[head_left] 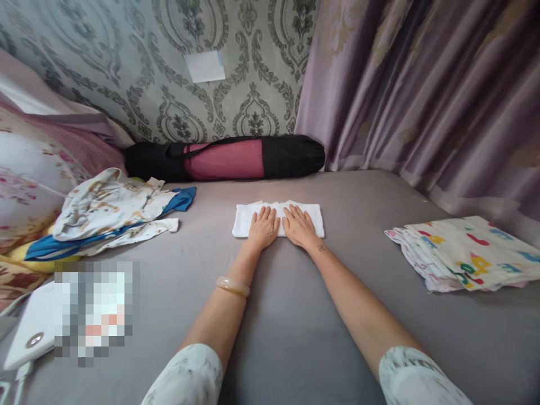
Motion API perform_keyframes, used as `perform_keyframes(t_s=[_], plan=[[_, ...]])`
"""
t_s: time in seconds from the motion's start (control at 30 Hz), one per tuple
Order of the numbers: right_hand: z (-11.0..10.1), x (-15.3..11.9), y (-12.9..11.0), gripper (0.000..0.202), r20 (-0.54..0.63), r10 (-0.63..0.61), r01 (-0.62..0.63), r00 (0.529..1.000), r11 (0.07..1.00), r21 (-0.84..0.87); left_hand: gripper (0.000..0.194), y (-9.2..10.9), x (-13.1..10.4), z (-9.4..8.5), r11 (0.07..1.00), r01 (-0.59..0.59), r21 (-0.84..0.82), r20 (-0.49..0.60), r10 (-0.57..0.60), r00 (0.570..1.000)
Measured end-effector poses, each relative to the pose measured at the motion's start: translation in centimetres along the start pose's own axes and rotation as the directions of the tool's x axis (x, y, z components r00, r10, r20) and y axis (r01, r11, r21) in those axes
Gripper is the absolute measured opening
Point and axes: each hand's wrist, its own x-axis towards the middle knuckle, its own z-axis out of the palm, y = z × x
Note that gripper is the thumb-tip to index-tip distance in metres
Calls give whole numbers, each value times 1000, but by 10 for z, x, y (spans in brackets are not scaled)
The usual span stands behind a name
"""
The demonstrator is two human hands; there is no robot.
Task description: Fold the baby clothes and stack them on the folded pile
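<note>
white cloth (242, 220), folded into a compact oblong, lying near the middle of a grey sheet (278, 315). the left hand (265, 226) and the right hand (298, 225) rest palm down on it, just beside each other, fingers extended; neither is clamped on the fabric, and the pose suggests pressing or smoothing.

progress, as judged from the shape: the folding of this piece appears well advanced, since the outline is nearly rectangular and lies flat. the far edge is uneven, with small peaks between and beyond the fingers, so some tidying may be left; whether another fold is due cannot be told. at right, a flat stack of printed cloths (476, 253) lies folded, its near-left layers slightly askew. at left, a patterned garment (113, 202) lies loose over a blue garment (182, 198), both apparently unfolded.

surroundings: a black and pink rolled bag (228, 159) lies along the far edge, against the patterned wall (248, 112); a purple curtain (363, 84) hangs at far right. a white device (36, 323) with a cable (21, 382) occupies the near left, beside a pixelated, unidentifiable patch. all lie apart from the white cloth, and none obstructs the hands.
</note>
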Motion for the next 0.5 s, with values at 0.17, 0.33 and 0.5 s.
perform_keyframes(t_s=[0.17, 0.33, 0.5], plan=[[-12, 11, -8, 53, 51, 16, -16, 999, 1000, 0, 46, -4, 4, -11, 995, 14, -95, -19, -15, 1000], [-10, 18, -31, 53, 0, -33, 33, 999, 999, 22, 40, -24, 7, -20, 987, 14, -160, -152, -39, 988], [10, 16, -40, 53, -26, -7, 7, 1000, 1000, 11, 38, -49, 10, -20, 971, 80, -225, -184, -123, 975]])
